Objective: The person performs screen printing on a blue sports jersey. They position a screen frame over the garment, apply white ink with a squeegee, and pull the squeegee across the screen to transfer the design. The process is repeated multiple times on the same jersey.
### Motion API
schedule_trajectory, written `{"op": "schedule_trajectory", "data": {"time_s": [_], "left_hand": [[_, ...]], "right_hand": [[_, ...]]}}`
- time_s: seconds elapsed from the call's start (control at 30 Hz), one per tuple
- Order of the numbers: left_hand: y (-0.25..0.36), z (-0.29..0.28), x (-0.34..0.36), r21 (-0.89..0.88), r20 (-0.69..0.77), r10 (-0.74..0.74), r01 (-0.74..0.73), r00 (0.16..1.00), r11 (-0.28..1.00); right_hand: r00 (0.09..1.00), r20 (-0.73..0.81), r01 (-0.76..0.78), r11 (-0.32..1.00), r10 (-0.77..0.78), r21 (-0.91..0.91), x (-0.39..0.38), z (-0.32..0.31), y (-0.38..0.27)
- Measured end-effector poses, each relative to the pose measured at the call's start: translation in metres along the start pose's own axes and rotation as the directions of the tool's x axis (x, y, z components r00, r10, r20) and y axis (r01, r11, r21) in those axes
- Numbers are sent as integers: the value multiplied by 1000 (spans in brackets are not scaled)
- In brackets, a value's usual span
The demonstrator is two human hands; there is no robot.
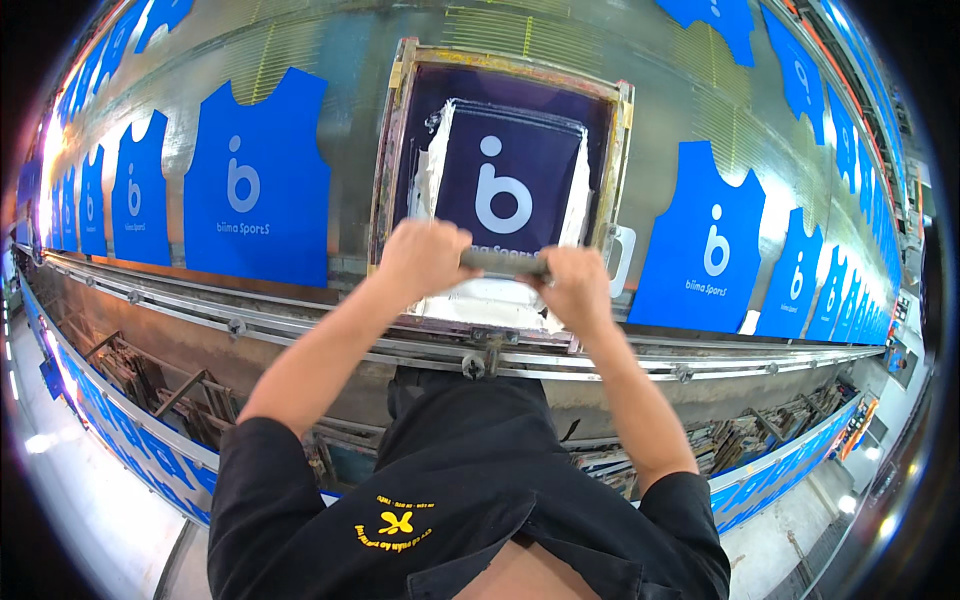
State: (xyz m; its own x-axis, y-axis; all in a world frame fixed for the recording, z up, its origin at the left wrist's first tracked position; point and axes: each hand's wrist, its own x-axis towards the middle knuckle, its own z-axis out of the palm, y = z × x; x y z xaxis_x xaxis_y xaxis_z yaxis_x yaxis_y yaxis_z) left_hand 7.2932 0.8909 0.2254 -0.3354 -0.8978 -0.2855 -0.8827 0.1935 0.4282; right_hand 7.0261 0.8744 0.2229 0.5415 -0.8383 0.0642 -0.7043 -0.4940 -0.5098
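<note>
A screen-printing frame [621, 165] lies on the long table in front of me, its dark mesh showing a pale logo. White ink [480, 302] is smeared along the sides and near end of the mesh. Across the near part of the screen runs a squeegee [505, 262], gripped at both ends. My left hand [425, 262] is closed round its left part, and my right hand [573, 285] is closed round its right part. The squeegee's blade and the lower edge of the logo are partly hidden by the handle and hands.
Blue shirt panels with white prints lie flat on both sides, one panel [260, 185] at left and another [700, 240] at right. A metal rail [330, 340] with clamps runs along the table's near edge. Below it, a shelf holds several stacked frames [740, 440].
</note>
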Motion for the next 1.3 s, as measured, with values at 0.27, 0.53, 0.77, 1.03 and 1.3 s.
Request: {"op": "schedule_trajectory", "data": {"time_s": [0.27,0.53,0.77,1.03,1.3], "left_hand": [[-41,-93,175,150,-144,-21,43,989,988],[-1,13,19,77,-217,-15,33,976,997],[25,35,-45,31,39,-23,22,999,999],[3,-9,17,-155,525,-1,96,851,983],[-31,-82,104,44,114,123,-129,986,991]], "right_hand": [[986,-150,-87,992,72,-97,177,-32,86],[984,-173,34,997,-45,-71,13,16,22],[993,57,-106,994,104,38,-62,17,-16],[816,488,-446,875,310,189,-3,-12,8],[695,-316,-595,763,646,252,-10,-23,104]]}}
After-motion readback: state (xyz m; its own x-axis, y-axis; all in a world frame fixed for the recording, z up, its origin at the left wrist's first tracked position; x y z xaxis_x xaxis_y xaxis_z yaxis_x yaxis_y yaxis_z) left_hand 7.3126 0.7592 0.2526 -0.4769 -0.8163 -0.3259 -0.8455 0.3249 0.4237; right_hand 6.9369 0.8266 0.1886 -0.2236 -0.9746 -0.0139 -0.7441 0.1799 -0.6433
